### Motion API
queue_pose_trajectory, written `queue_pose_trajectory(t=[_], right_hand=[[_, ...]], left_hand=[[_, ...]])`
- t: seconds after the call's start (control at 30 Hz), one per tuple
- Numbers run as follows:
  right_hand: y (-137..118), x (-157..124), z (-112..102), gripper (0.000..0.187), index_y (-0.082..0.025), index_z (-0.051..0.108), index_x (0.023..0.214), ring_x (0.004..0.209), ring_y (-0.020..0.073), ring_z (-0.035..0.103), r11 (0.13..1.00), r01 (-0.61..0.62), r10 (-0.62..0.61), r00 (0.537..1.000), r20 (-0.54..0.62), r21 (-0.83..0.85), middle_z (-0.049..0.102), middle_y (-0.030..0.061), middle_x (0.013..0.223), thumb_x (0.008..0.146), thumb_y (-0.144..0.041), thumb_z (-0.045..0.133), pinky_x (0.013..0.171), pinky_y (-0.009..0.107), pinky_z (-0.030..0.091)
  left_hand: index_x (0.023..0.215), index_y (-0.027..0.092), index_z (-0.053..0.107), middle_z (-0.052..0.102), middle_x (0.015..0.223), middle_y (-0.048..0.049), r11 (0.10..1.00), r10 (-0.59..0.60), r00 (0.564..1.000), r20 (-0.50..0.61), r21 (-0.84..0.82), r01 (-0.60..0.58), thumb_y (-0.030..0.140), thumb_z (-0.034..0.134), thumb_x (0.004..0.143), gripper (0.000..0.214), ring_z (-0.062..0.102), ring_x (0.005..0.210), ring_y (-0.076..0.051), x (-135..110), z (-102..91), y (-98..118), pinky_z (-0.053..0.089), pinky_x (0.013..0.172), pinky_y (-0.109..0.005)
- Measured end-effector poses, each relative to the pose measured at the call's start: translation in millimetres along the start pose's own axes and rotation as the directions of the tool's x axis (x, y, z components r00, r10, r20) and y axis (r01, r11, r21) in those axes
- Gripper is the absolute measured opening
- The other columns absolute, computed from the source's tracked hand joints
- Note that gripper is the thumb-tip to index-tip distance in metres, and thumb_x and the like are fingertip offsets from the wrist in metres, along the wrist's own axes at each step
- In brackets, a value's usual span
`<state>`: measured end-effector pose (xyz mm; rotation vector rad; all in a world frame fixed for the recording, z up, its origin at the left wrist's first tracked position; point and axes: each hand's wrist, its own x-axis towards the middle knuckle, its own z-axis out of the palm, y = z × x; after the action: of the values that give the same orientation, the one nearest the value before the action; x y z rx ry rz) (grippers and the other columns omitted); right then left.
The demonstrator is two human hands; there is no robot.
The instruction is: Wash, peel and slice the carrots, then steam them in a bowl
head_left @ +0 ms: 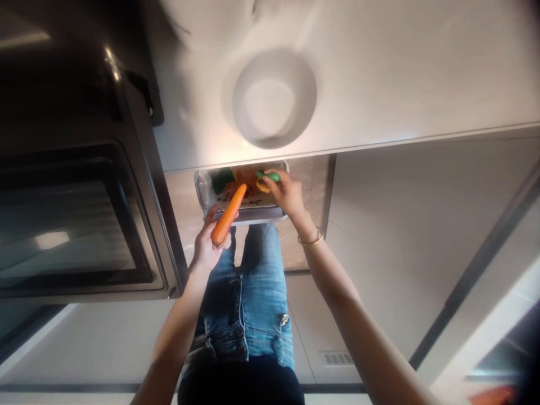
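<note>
My left hand [211,242] is closed around the thick end of an orange carrot [230,215], whose narrow tip points up and away from me. My right hand [287,194] pinches a small green-handled peeler [270,176], a little to the right of the carrot's tip and apart from it. An orange-yellow curved piece shows just under the peeler; whether it is part of the tool or a strip of peel I cannot tell. Below both hands stands a lined bin [274,214] with orange peelings [242,175] and other scraps in it.
A white bowl [301,101] sits near the edge of the pale counter [400,73] above the bin. At left, a dark microwave or oven [156,219] juts out beside my left arm. Pale cabinet fronts [388,225] lie to the right.
</note>
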<state>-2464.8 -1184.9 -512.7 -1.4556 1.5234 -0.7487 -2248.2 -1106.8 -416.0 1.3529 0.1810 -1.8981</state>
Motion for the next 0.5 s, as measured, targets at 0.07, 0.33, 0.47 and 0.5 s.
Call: queue_pose_trajectory(t=[0.07, 0.33, 0.47, 0.5], right_hand=[[-0.3, -5.0, 1.7, 0.023, -0.022, 0.071, 0.107, 0.109, 0.0242, 0.068, 0.988, 0.103, -0.093, 0.991, 0.094, -0.114, 0.073, 0.0083, 0.118, 0.098, -0.037, 0.056, 0.099, 0.042, 0.053], [-50.2, -37.6, -1.7, 0.025, -0.025, 0.067, 0.103, 0.081, 0.0179, 0.071, 0.954, -0.118, 0.19, 0.95, -0.248, 0.277, 0.075, 0.0047, 0.097, 0.098, -0.045, 0.054, 0.075, 0.034, 0.058], [-69.2, -43.6, 1.4, 0.031, -0.024, 0.067, 0.091, 0.053, 0.0117, 0.06, 0.729, -0.305, 0.361, 0.932, 0.033, 0.613, 0.071, -0.0002, 0.075, 0.09, -0.054, 0.063, 0.056, 0.028, 0.053], [-72.2, -43.8, 2.9, 0.033, -0.024, 0.067, 0.09, 0.052, 0.0113, 0.059, 0.684, -0.341, 0.366, 0.925, 0.102, 0.645, 0.07, -0.0007, 0.073, 0.087, -0.057, 0.066, 0.054, 0.027, 0.052]], left_hand=[[0.144, 0.03, 0.043, 0.075, 0.108, -0.009, 1.0, 0.012, 1.0, 0.0, 0.005, -0.012, 0.03, 0.055, 0.093, 0.052, 0.035, 0.035, -0.003, 0.9, 0.1, 0.8, 0.024, 0.036, -0.02], [0.144, 0.034, 0.045, 0.073, 0.109, -0.0065, 1.0, 0.03, 0.998, -0.063, 0.003, -0.03, 0.028, 0.055, 0.095, 0.05, 0.047, 0.047, -0.009, 11.9, 3.3, -6.4, 0.033, 0.044, -0.023], [0.141, 0.033, 0.048, 0.07, 0.08, -0.0003, 0.998, -0.021, 1.0, -0.022, -0.054, 0.02, 0.033, 0.056, 0.095, 0.047, 0.04, 0.038, -0.008, 15.6, 2.3, -11.7, 0.026, 0.038, -0.021], [0.139, 0.031, 0.05, 0.068, 0.074, 0.0009, 0.995, -0.069, 0.998, 0.003, -0.075, 0.069, 0.035, 0.056, 0.095, 0.044, 0.039, 0.036, -0.007, 15.8, 2.6, -12.0, 0.024, 0.036, -0.021]])
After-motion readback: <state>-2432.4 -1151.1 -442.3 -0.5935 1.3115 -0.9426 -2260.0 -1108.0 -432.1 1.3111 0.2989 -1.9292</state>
